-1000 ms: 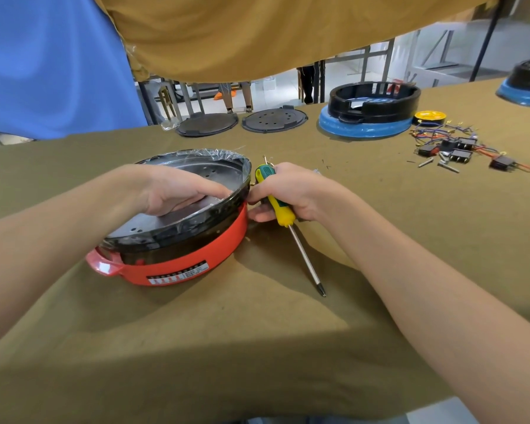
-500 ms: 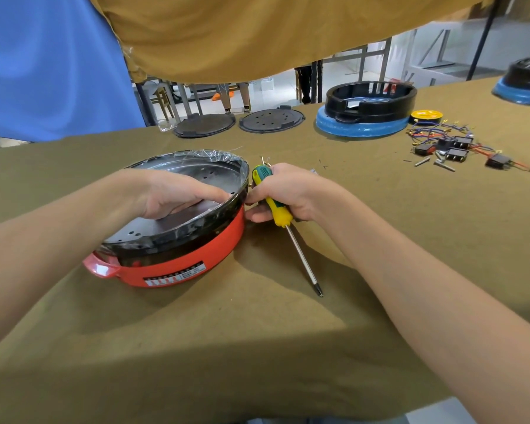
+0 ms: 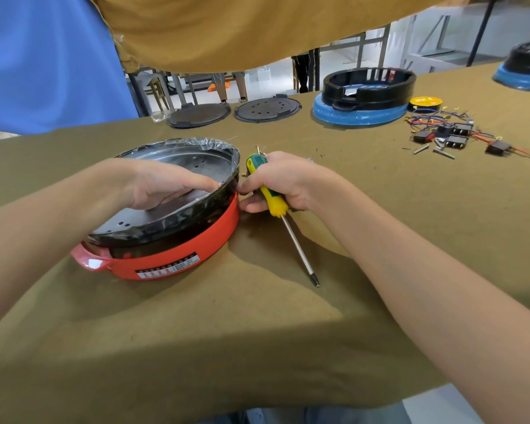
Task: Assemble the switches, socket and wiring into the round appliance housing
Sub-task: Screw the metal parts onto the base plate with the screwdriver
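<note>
I saw the red housing upside down on the table. The left hand lay flat-fingered on its metal base. The right hand gripped a screwdriver, fingertips at the housing's rim. Switches lay well apart.

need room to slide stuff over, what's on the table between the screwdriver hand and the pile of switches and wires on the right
In the head view, the brown paper between the right hand and the switch and wire pile is nearly bare: only a few tiny dark specks lie there.
</note>
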Available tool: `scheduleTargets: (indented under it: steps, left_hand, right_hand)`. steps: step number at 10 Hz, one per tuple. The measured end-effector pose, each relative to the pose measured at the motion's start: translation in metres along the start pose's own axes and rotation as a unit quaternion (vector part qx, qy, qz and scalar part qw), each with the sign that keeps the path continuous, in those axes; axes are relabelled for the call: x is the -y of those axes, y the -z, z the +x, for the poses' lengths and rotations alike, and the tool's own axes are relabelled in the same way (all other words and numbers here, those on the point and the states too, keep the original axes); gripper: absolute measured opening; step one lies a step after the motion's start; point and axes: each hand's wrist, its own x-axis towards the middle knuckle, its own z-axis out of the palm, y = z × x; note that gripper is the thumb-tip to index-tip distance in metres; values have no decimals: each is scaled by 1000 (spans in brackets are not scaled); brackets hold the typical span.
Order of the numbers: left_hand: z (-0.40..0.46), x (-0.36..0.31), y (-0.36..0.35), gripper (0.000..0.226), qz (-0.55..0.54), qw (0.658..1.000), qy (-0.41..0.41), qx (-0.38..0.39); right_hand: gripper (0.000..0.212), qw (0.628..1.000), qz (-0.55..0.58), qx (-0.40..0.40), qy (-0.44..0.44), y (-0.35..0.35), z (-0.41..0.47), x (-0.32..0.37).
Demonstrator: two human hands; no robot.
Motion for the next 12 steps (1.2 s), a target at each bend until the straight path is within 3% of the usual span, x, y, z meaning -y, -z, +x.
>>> scheduleTargets:
  steps: [4,6,9,12]
  left_hand:
    - [-7,-8,-7,53,-2,1000,3,-16]
    - [-22,-25,-15,47,30,997,51,40]
    - [-23,-27,-14,43,41,997,54,22]
    - [-23,-30,-17,44,51,997,50,3]
  right_hand:
    - [29,1000,-6,-2,2,0,-1,0]
    - [33,1000,-1,-1,0,-1,-2,0]
    - [23,1000,3,2,-2,-1,-2,1]
    - [35,1000,-5,-3,-2,0,-4,2]
